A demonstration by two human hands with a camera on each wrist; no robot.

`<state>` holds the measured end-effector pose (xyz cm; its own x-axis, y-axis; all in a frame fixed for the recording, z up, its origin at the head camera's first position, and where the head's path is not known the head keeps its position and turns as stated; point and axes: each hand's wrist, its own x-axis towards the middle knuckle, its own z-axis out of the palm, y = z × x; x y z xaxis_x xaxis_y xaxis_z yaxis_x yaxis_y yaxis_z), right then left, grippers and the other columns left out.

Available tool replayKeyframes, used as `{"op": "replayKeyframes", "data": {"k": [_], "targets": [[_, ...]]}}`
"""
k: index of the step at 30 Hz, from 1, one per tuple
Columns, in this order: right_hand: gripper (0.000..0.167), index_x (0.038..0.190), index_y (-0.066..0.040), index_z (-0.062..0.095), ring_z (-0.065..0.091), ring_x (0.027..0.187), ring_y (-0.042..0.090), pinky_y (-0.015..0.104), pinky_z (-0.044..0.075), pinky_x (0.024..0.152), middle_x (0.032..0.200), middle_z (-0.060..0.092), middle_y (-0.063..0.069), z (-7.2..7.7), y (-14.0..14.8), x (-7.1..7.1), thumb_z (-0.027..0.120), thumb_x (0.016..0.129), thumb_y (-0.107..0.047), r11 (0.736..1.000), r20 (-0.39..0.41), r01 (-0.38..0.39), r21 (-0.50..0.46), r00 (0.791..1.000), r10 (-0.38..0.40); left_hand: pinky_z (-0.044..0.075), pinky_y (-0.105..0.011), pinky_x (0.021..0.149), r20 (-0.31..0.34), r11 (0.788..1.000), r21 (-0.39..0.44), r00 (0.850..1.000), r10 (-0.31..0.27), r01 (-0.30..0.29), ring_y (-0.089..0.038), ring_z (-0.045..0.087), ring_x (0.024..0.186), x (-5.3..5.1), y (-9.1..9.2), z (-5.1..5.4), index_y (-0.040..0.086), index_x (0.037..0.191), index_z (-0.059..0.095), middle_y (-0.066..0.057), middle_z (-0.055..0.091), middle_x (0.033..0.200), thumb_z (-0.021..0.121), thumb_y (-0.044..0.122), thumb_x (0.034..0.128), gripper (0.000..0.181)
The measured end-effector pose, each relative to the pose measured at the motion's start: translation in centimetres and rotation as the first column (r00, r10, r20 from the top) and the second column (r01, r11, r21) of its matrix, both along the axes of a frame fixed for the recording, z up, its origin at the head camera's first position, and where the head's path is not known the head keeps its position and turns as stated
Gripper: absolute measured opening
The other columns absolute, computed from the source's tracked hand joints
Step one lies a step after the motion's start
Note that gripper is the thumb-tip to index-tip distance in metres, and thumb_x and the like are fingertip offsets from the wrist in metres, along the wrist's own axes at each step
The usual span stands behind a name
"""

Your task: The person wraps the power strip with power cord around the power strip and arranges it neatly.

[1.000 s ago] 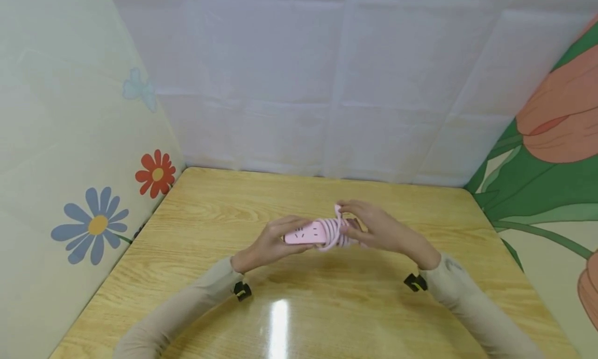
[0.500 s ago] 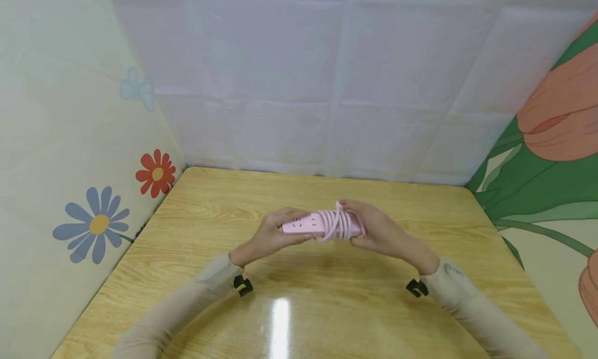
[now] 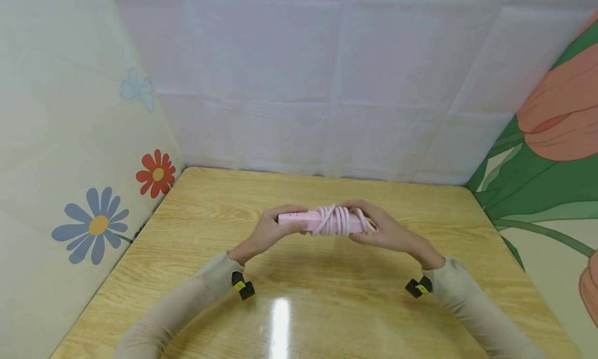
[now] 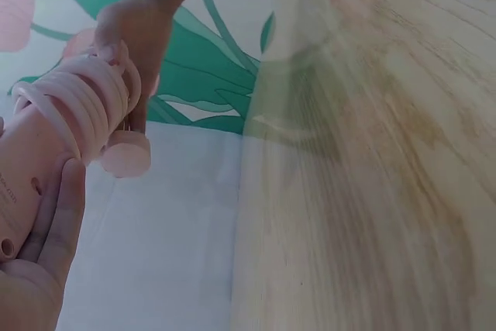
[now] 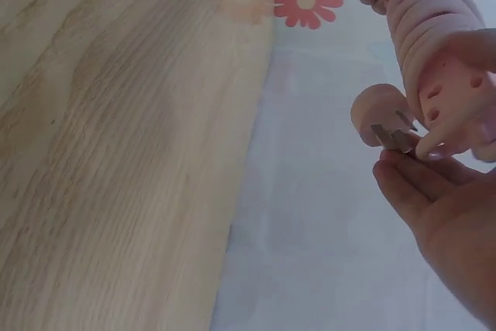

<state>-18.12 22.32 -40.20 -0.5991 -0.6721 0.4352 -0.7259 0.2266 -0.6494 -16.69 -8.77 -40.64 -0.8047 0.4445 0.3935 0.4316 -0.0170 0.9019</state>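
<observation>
A pink power strip point(image 3: 291, 217) is held level above the table, with its pink cord point(image 3: 334, 220) wound in several turns round its middle. My left hand point(image 3: 265, 233) grips the left end, thumb on the near side and fingers over the top. At the other end my right hand point(image 3: 385, 229) holds the strip. In the right wrist view the round plug point(image 5: 377, 110) with metal prongs hangs beside the strip, close to my right fingertips. Whether those fingertips touch the prongs is hard to tell. The left wrist view shows holes in the strip's underside.
Below is a wood-grain table point(image 3: 317, 307) with a bright reflection near its front. A pale cloth wall point(image 3: 299, 89) rises behind its far edge, and flower-printed sheets stand at left and right. A small black camera is on each wrist.
The strip has tipped so its socket face is turned mostly out of sight. My right fingers, earlier at a cord part standing above the coils, now hold the strip's right end.
</observation>
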Motion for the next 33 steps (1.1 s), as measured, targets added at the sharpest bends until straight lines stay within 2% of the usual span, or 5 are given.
{"op": "replayKeyframes", "data": {"k": [6, 15, 24, 29, 33], "targets": [[0.052, 0.142, -0.002, 0.042, 0.059, 0.106, 0.020, 0.034, 0.057, 0.078, 0.127, 0.055, 0.017, -0.2, -0.2, 0.0, 0.062, 0.093, 0.002, 0.992, 0.121, -0.038, -0.123, 0.991, 0.053, 0.055, -0.058, 0.075, 0.121, 0.990, 0.119, 0.989, -0.089, 0.075, -0.027, 0.071, 0.077, -0.9, 0.0, 0.8, -0.014, 0.119, 0.060, -0.023, 0.069, 0.098, 0.068, 0.009, 0.0929, 0.036], [0.060, 0.138, -0.005, 0.044, 0.055, 0.110, 0.017, 0.031, 0.053, 0.085, 0.127, 0.052, 0.012, -0.6, -1.0, 0.2, 0.073, 0.086, 0.005, 0.979, 0.162, 0.041, -0.199, 0.987, -0.008, 0.059, -0.047, 0.076, 0.243, 0.982, 0.190, 0.968, -0.058, 0.011, -0.025, 0.072, 0.074, -0.9, 0.1, 0.8, -0.015, 0.120, 0.058, -0.021, 0.068, 0.094, 0.063, 0.006, 0.0943, 0.034], [0.042, 0.136, 0.002, 0.045, 0.060, 0.096, 0.017, 0.029, 0.056, 0.071, 0.124, 0.053, 0.010, -0.9, -1.8, 0.0, 0.059, 0.096, 0.006, 0.940, 0.127, 0.067, -0.335, 0.992, -0.026, 0.059, -0.037, 0.071, 0.335, 0.986, 0.166, 0.939, -0.076, 0.021, -0.022, 0.068, 0.073, -1.9, 0.3, 1.0, -0.005, 0.118, 0.045, -0.018, 0.064, 0.092, 0.053, 0.022, 0.1032, 0.032], [0.032, 0.133, 0.005, 0.043, 0.060, 0.090, 0.016, 0.030, 0.056, 0.065, 0.119, 0.053, 0.013, -1.7, -1.8, -0.2, 0.047, 0.102, 0.004, 0.937, 0.245, 0.060, -0.344, 0.969, 0.027, 0.058, -0.037, 0.075, 0.232, 0.997, 0.025, 0.970, -0.076, 0.073, -0.021, 0.064, 0.084, -2.0, -0.4, 0.1, 0.001, 0.136, 0.027, -0.018, 0.058, 0.107, 0.061, 0.008, 0.0980, 0.052], [0.033, 0.138, 0.001, 0.040, 0.061, 0.087, 0.018, 0.033, 0.056, 0.064, 0.118, 0.055, 0.016, -1.9, -1.6, -0.2, 0.044, 0.106, -0.007, 0.953, 0.391, 0.093, -0.289, 0.920, 0.029, 0.058, -0.038, 0.074, 0.018, 0.986, -0.150, 0.998, -0.064, 0.066, -0.022, 0.062, 0.089, -2.2, -0.7, -0.4, 0.002, 0.141, 0.030, -0.018, 0.056, 0.111, 0.075, -0.002, 0.0850, 0.072]]}}
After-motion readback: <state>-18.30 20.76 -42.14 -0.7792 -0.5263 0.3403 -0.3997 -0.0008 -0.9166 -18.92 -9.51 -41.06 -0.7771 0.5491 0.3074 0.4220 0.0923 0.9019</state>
